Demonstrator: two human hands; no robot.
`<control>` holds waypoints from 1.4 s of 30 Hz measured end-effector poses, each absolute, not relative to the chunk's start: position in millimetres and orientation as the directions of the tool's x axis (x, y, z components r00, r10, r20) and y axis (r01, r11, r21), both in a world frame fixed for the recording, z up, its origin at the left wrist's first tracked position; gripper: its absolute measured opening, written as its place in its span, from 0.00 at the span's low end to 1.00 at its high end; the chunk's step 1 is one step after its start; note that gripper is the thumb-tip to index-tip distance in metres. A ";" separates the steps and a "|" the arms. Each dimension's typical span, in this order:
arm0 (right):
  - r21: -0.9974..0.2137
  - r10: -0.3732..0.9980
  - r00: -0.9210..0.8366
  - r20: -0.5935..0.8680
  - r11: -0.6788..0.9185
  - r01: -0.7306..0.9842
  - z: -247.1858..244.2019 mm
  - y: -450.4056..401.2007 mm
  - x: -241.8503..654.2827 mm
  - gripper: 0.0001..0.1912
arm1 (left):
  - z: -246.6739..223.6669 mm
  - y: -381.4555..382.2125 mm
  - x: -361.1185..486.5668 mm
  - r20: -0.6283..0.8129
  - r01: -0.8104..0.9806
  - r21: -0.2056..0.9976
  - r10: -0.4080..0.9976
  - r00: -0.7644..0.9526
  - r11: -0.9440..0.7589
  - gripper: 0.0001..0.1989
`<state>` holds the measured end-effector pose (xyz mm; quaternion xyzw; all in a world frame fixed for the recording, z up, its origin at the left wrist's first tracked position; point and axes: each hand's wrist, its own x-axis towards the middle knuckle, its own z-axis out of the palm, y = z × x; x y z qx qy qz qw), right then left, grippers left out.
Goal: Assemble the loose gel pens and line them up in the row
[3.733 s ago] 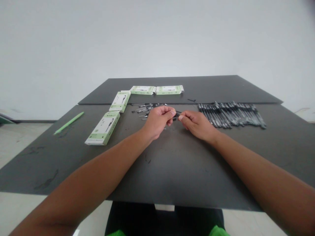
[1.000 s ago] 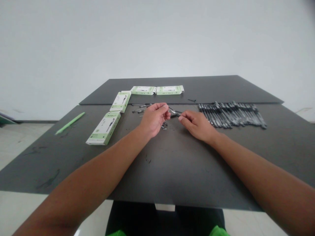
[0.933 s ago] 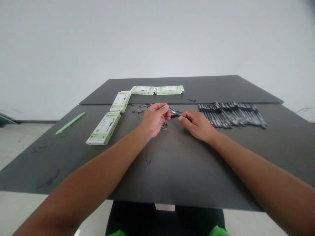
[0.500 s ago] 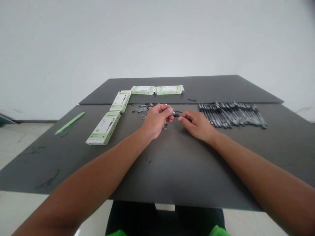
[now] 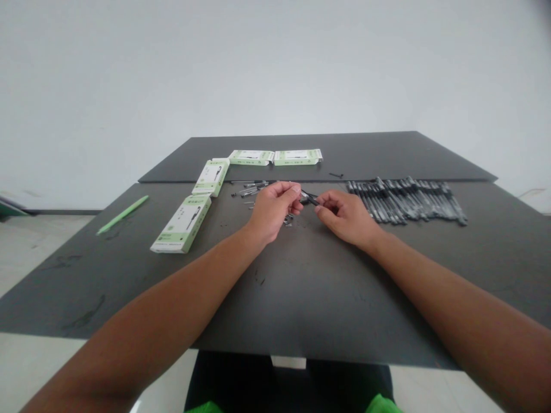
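Between my two hands, above the middle of the table, a slim pen (image 5: 310,199) with a black end slants down to the right. My left hand (image 5: 272,209) pinches it with thumb and fingers, hiding its left part. The curled fingers of my right hand (image 5: 346,217) close on the black tip from the other side. Beyond and beside my left hand lie several loose clear pens or pen parts (image 5: 253,188), partly covered by it. To the right of my right hand is a long row of black-and-clear pens (image 5: 407,201) laid side by side.
Several green-and-white pen boxes lie along the left and back, among them a near box (image 5: 181,225) and a back box (image 5: 298,157). A light green pen (image 5: 123,215) rests at the left of the dark table (image 5: 301,310). A small black piece (image 5: 336,175) lies at the back.
My right hand has shifted slightly right, away from my left. More of the pen's black end now shows between them. The boxes and the pen row are unmoved.
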<state>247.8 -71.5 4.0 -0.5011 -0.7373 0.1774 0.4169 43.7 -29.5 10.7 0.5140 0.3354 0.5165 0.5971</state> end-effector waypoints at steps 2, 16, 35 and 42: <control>-0.673 0.880 -0.139 0.455 0.442 0.593 5.3 -72.3 246.8 0.08 | 11.7 -30.2 44.5 0.148 -0.232 0.968 0.968 0.203 -0.100 0.11; -0.621 0.819 -0.108 0.564 0.506 0.598 3.6 -71.9 246.3 0.07 | 16.4 -37.8 44.8 0.321 -0.037 0.947 0.935 0.152 -0.319 0.17; -0.680 0.840 -0.011 0.542 0.446 0.582 8.8 -74.0 245.7 0.07 | 16.2 -56.0 43.6 0.251 0.048 0.958 0.907 0.338 -0.283 0.48; -0.681 0.841 0.001 0.541 0.437 0.588 5.0 -72.9 247.2 0.06 | 16.8 -59.1 45.7 0.237 0.032 0.964 0.909 0.344 -0.263 0.49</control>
